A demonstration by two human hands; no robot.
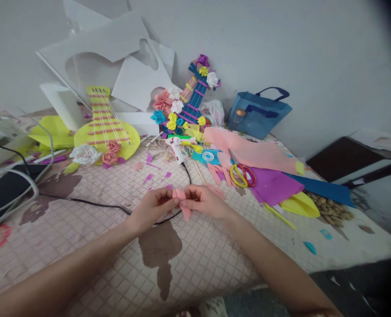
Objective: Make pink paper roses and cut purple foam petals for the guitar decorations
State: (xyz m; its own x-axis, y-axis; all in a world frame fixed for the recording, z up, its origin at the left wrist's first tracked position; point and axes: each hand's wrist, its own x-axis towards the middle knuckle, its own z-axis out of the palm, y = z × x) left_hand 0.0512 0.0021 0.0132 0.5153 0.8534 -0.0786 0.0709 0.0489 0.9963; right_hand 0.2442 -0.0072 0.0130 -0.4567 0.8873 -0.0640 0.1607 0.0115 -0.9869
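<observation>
Both hands meet over the middle of the table, holding a small folded piece of pink material (186,212) between them. My left hand (155,206) pinches its left side, fingers closed. On the right side, my right hand (204,201) grips it with thumb and fingers closed. The pink piece has a bunched top and a pointed end hanging down. Just beyond the hands lies a white glue gun (177,149) with a black cord. Pink strips (215,174) and scissors with yellow and red handles (239,176) lie to the right of it.
A yellow guitar shape (129,136) leans at the back left, near white cut boards (129,79). A blue flowered guitar (195,99) and blue bag (253,119) stand against the wall. Purple sheet (276,185) and peanuts (330,210) lie right. A black cord (93,203) crosses the table.
</observation>
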